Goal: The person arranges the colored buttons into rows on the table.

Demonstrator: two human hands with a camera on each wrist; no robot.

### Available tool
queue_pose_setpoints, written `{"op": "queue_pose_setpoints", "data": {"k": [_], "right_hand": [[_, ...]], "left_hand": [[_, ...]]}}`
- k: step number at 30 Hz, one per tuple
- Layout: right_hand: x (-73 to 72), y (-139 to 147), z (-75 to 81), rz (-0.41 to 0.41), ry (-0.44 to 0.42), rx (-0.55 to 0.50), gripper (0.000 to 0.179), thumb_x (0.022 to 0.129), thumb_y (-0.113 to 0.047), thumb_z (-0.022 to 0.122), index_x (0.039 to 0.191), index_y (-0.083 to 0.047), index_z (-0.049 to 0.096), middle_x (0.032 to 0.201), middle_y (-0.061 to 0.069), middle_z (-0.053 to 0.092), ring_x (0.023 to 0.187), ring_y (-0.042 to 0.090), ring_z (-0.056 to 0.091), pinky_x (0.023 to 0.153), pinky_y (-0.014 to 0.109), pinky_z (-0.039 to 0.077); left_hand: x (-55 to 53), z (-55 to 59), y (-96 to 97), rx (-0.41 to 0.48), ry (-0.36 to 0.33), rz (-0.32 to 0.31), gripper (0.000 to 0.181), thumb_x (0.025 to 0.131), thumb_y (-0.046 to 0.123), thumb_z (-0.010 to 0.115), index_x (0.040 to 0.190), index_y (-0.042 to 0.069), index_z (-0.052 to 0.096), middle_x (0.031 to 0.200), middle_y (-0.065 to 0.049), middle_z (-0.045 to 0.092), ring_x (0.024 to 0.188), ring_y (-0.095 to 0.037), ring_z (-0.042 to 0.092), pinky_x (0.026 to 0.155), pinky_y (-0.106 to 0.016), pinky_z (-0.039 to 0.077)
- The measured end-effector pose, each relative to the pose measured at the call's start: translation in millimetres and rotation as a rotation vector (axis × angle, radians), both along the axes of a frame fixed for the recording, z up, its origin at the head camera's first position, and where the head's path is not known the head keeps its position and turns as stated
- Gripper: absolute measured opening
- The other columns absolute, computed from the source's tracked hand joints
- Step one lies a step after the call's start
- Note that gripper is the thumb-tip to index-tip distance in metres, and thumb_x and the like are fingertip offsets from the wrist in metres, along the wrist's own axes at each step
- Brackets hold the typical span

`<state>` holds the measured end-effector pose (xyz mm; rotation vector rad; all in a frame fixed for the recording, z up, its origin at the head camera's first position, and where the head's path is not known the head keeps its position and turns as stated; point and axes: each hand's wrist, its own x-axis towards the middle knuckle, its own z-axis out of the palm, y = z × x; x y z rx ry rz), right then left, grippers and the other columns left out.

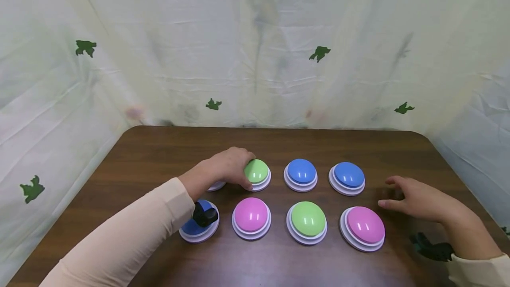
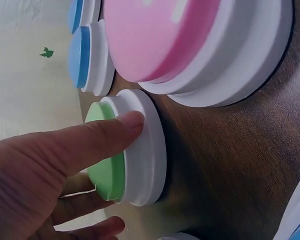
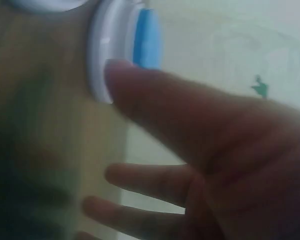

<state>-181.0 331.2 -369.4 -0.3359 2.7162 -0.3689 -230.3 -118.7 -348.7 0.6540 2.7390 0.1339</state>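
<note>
My left hand [image 1: 235, 167] holds a green push button [image 1: 256, 171] with a white round base, in the back row. In the left wrist view the thumb lies against its white base [image 2: 147, 150], and other fingers reach round the far side. A pink push button [image 1: 251, 215] sits in front of it. Off to the right, my right hand [image 1: 426, 200] hovers over the table with fingers loosely bent and holding nothing. Nearest to it are a pink push button [image 1: 365, 225] in the front row and a blue push button [image 1: 349, 175] behind.
Between these stand another blue button [image 1: 301, 171] and a front green button [image 1: 308, 219]. The left wrist partly covers a front blue button [image 1: 194, 229]; a white base [image 1: 216, 185] shows behind the left hand. A pale curtain [image 1: 255, 56] hangs behind the brown table [image 1: 279, 138].
</note>
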Motion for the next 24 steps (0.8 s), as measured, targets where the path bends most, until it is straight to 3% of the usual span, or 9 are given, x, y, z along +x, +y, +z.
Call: {"op": "queue_pose_setpoints", "data": {"k": [6,13,24], "right_hand": [[-3.2,3.8,-14.1,0.022,0.072,0.017,0.085,0.081,-0.049,0.081,0.133,0.012,0.053,0.127,0.036,0.056,0.118,0.055,0.053,0.093,0.067,0.048],[-1.6,-2.6,-14.6,0.021,0.096,0.05,0.083,0.08,-0.049,0.082,0.133,0.009,0.055,0.128,0.038,0.054,0.117,0.058,0.053,0.091,0.069,0.047],[-2.9,-6.1,-14.7,-0.023,0.064,0.085,0.088,0.081,-0.05,0.08,0.138,0.01,0.05,0.134,0.042,0.048,0.121,0.062,0.048,0.094,0.073,0.045]], "left_hand": [[-1.2,-1.7,3.2,0.012,0.019,0.009,0.072,0.078,0.043,0.086,0.134,0.005,0.062,0.122,-0.009,0.068,0.111,-0.025,0.061,0.099,-0.04,0.051],[-3.6,-1.9,1.1,0.016,0.02,0.005,0.072,0.076,0.042,0.087,0.133,0.005,0.063,0.121,-0.01,0.067,0.111,-0.025,0.061,0.1,-0.041,0.051],[-4.6,-3.7,-0.7,0.049,-0.009,0.019,0.077,0.076,0.041,0.088,0.138,0.005,0.06,0.128,-0.012,0.065,0.116,-0.026,0.06,0.104,-0.042,0.049]]}}
